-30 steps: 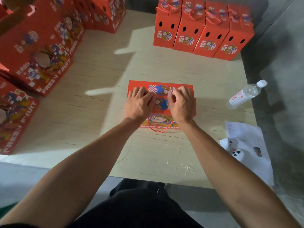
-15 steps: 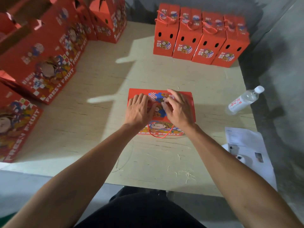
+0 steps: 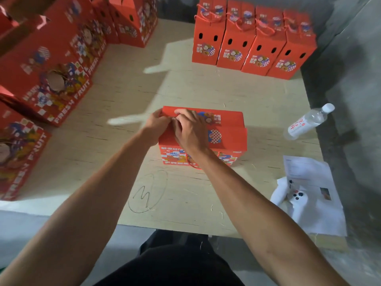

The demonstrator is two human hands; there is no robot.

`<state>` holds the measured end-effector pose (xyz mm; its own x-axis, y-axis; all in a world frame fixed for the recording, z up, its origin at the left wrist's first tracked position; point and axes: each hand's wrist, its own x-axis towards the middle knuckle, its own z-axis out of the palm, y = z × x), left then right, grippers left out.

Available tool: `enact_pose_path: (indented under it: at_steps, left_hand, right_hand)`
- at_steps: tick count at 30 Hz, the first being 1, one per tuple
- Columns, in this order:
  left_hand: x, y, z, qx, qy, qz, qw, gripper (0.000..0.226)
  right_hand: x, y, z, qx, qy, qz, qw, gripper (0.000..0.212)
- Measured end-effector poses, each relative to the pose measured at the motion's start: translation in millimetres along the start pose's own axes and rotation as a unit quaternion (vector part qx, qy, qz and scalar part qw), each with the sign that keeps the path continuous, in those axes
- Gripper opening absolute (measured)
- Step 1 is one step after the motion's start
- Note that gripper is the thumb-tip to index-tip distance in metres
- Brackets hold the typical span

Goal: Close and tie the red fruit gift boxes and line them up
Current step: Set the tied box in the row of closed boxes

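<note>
Our fingers (image 3: 177, 120) are curled tight together at the upper left corner of the red cardboard fruit gift box with the checkered cartoon print (image 3: 224, 129), which stands in the middle of the pale wooden board (image 3: 206, 93); our left hand (image 3: 155, 125) grips that corner from the outer side with its thumb on the top edge, while our right hand (image 3: 190, 132) reaches across the lid and pinches at the same spot, though we cannot tell exactly what sits between the fingertips because the hands cover it. The box top shows two flaps, the nearer one overlapping toward us, and a thin red cord loop (image 3: 192, 164) hangs down its front face beneath our right wrist. At the far edge of the board we see a row of four closed red boxes with tied red cords on top (image 3: 253, 40), standing upright and touching side by side. To our left, more red boxes printed FRESH FRUIT (image 3: 49, 79) stand packed close in a slanting line, some with open tops. To our right, a clear plastic water bottle with a white cap (image 3: 307, 122) lies on its side near the board's edge, well apart from the box, and nearer to us a white printed paper sheet (image 3: 307, 174) lies flat with a small white device with dark buttons (image 3: 296, 198) resting on it. A pencilled circle with a scribble (image 3: 147, 191) marks the board between our forearms
</note>
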<state>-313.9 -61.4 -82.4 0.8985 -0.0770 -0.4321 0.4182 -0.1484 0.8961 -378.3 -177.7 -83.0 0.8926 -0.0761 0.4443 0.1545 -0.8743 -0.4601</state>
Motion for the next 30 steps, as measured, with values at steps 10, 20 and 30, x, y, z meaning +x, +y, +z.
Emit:
enact_pose_path:
  at_steps: [10,20,30]
  left_hand:
    - [20,-3,-6,-0.078,0.003,-0.036,0.996,0.008]
    - [30,-4,-7,-0.114,0.014,-0.094,0.989,0.016]
    - [19,-2,1,0.020,0.088,-0.025,0.996,0.040]
  right_hand:
    - [7,6,5,-0.039,-0.021,-0.041,0.998,0.024]
    - [16,-6,10,0.010,-0.116,0.014,0.993,0.021]
    - [14,-6,15,-0.066,-0.188,0.026,0.980,0.031]
